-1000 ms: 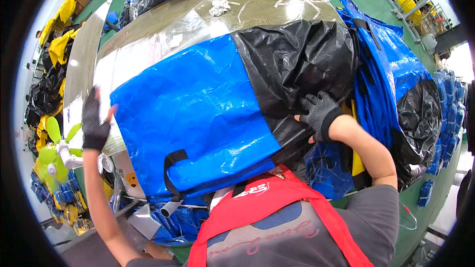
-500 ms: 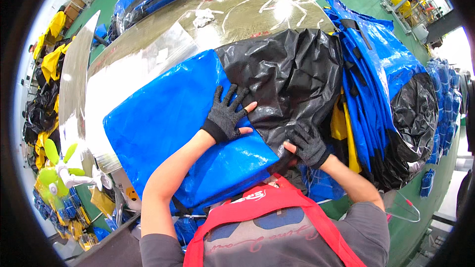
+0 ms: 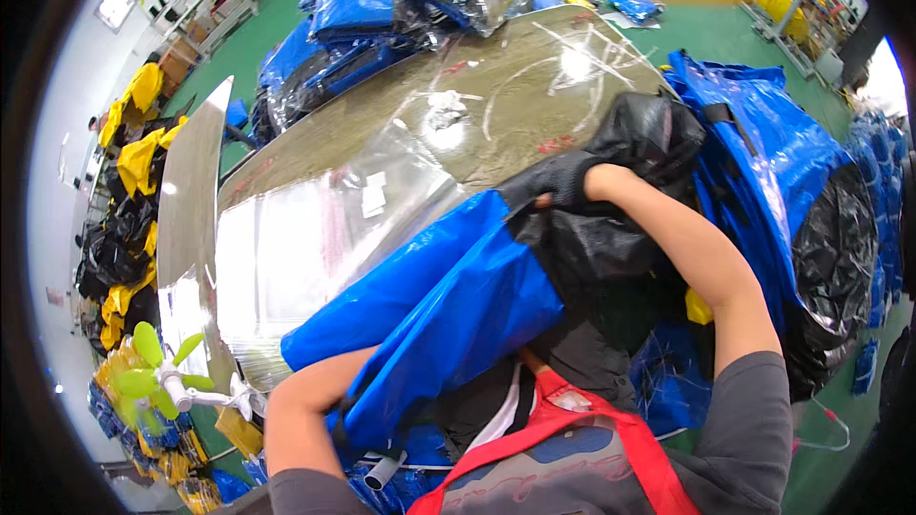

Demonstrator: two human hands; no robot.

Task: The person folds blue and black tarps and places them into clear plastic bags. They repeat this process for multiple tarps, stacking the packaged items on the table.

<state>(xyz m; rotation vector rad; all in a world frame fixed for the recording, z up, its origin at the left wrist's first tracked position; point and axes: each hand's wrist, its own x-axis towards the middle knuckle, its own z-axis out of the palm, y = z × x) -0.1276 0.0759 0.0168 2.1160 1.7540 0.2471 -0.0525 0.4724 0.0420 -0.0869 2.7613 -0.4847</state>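
A blue-and-black tarpaulin piece (image 3: 468, 277) lies lifted and folded across the near edge of the table. Its blue part is on the left, and its crumpled black part bunches on the right. My right hand (image 3: 563, 183), in a dark dotted glove with a bare thumb tip, is closed on the black part near the colour seam. My left forearm reaches under the blue part, so that hand and its fingers are hidden.
The shiny table (image 3: 515, 86) carries a clear plastic sheet (image 3: 391, 172) and a crumpled white scrap (image 3: 445, 113). Bagged blue pieces (image 3: 363, 10) pile at its far edge. Blue-and-black covers (image 3: 763, 162) hang at the right. A green fan (image 3: 167, 372) stands at the left.
Both hands lay on the tarpaulin, fingers showing. My left hand has gone under the blue part, now lifted and folded. My right hand has moved up and away. The view has shifted.
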